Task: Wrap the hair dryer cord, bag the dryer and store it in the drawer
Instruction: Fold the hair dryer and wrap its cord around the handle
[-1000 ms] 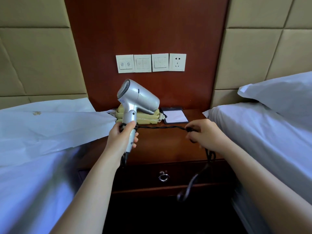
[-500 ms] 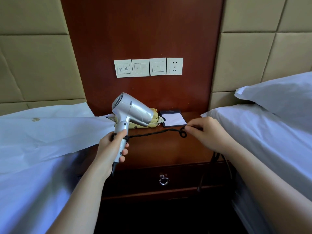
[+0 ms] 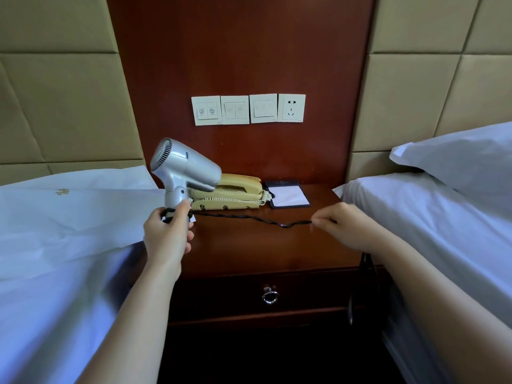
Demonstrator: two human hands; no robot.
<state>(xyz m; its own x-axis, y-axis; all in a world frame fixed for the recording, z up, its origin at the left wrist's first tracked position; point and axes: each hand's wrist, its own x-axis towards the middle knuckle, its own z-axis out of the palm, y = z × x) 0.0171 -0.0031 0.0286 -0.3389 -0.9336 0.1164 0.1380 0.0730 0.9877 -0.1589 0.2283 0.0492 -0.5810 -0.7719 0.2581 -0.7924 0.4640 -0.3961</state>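
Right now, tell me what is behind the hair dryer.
A yellowish telephone sits on the nightstand, with the wooden wall panel beyond. The hair dryer and the left hand cover the phone's left end.

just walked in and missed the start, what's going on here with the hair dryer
A person is partway through wrapping the cord. The left hand grips the handle of the silver hair dryer, with a loop of cord around the handle just above the fingers. The right hand pinches the cord and holds it stretched out above the nightstand; the slack hangs down past that wrist. The drawer is closed and the dryer is not yet bagged.
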